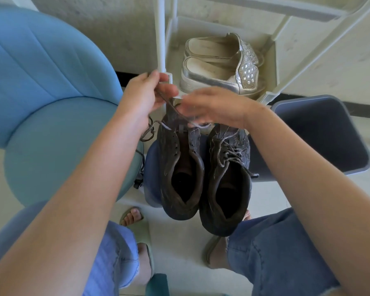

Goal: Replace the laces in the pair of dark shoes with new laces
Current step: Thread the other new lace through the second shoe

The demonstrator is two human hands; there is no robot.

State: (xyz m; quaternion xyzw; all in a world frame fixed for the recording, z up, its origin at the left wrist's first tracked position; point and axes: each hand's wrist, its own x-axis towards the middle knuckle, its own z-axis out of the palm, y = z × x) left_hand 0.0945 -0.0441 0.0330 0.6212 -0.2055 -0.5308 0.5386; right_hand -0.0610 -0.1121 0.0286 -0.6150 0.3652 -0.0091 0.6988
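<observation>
The stripped shoe point(179, 167) and the laced shoe point(229, 178) stand side by side on a low stool point(153, 167) between the person's knees. Their toes point away, which puts the eyelets within easy reach of both hands.

The stripped shoe, on the person's left, has most eyelets empty. Its old lace point(169, 104) runs from the toe-end holes up to the left hand point(143, 92). That hand's fingers point(156, 76) are pinched on the lace and raised above the shoe, likely so it draws out in line with the holes rather than across them. A slack length trails off the stool's side.

The right hand point(214, 105) hovers over that shoe's toe, probably to steady it or feed the lace through (it is motion-blurred, so I cannot tell whether its fingers are clamped on anything).

With one shoe fully laced and no new lace in view, the job looks less than halfway.

Behind, silver shoes point(218, 67) sit on a rack point(161, 39), with a bin point(320, 133) beside it.
</observation>
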